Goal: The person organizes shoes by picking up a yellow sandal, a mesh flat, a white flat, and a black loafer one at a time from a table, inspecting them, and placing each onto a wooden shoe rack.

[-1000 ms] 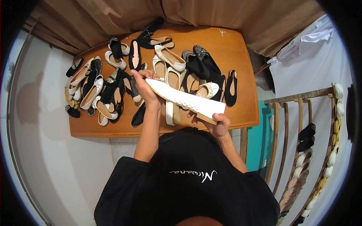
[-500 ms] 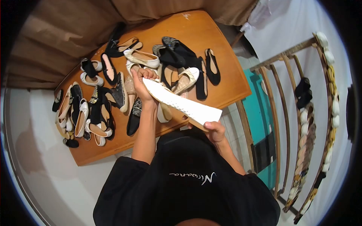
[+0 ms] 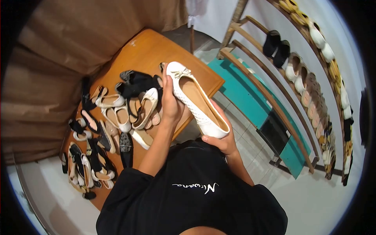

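A white ballet flat (image 3: 192, 93) with a bow on its toe and a tan insole is held up in front of the black shirt, its opening facing the camera. My left hand (image 3: 170, 102) grips it along the left side near the toe. Around the heel, my right hand (image 3: 225, 137) is closed, the thumb resting on the outside. Left of the held shoe, a white flat with a tan insole (image 3: 147, 107) lies on the wooden table (image 3: 156, 49), among several black and white shoes.
On the right stands a wooden rack (image 3: 261, 83) with rows of shoes, including a black pair (image 3: 276, 49). A teal board (image 3: 235, 84) is behind its lower bars. Brown curtain (image 3: 70, 51) hangs behind the table.
The white shoe has been turned, so its insole and bow now show and its toe points up. Both hands moved with it. The view has swung right, showing more of the rack.
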`<state>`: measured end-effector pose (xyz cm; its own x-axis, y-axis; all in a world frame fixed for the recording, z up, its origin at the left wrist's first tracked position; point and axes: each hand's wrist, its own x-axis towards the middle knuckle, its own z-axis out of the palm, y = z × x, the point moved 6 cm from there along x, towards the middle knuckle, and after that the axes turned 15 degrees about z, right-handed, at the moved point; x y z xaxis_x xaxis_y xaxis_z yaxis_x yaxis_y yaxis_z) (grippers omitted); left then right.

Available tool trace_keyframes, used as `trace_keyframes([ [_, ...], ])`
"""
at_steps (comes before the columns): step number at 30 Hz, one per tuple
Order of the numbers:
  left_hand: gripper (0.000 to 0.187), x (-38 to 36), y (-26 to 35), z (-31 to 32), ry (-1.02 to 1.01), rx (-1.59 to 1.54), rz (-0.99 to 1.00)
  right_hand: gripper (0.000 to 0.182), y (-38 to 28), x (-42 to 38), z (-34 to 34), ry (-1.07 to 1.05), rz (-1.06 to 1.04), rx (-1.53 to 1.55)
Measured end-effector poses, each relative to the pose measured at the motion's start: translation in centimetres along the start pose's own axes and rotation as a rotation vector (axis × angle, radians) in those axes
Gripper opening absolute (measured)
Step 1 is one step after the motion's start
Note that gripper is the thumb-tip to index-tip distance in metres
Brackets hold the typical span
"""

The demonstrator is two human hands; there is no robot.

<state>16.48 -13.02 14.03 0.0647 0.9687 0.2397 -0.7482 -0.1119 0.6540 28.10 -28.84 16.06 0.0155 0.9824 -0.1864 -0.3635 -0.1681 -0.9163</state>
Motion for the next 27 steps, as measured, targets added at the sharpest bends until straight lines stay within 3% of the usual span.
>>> trace_keyframes([
  [4, 0.064, -3.8, -4.5, 7.8, -0.247, -0.057, -0.172, 0.116, -1.1, -0.6, -3.6, 0.232, -0.143, -0.061],
  [7, 0.068, -7.1, -6.8, 10.8, -0.340, 0.125, -0.283, 0.122, -2.2, -0.9, -7.2, 0.354, -0.232, -0.273],
  [10, 0.094, -7.4, -8.8, 13.3, -0.452, 0.022, -0.255, 0.122, -3.2, -1.6, -10.3, 0.411, -0.330, -0.507],
  [12, 0.110, -7.4, -10.2, 14.6, -0.407, 0.092, -0.267, 0.120, -3.6, -1.4, -12.0, 0.397, -0.306, -0.433],
  [14, 0.109, -6.8, -11.7, 14.7, -0.420, 0.005, -0.237, 0.119, -4.1, -1.4, -13.1, 0.380, -0.278, -0.364],
  [19, 0.104, -4.2, -14.8, 15.4, -0.371, 0.003, -0.242, 0.115, -7.3, -0.3, -15.4, 0.523, -0.253, -0.572],
  [21, 0.095, -2.2, -16.4, 14.7, -0.398, 0.143, -0.080, 0.115, -8.2, 1.0, -16.5, 0.573, -0.302, -0.638],
  [24, 0.094, 0.2, -17.9, 15.6, -0.366, 0.245, -0.136, 0.115, -9.5, 3.1, -18.1, 0.639, -0.314, -0.741],
  [27, 0.084, 3.7, -19.3, 16.1, -0.419, 0.350, -0.064, 0.106, -10.2, 6.5, -19.6, 0.651, -0.255, -0.768],
])
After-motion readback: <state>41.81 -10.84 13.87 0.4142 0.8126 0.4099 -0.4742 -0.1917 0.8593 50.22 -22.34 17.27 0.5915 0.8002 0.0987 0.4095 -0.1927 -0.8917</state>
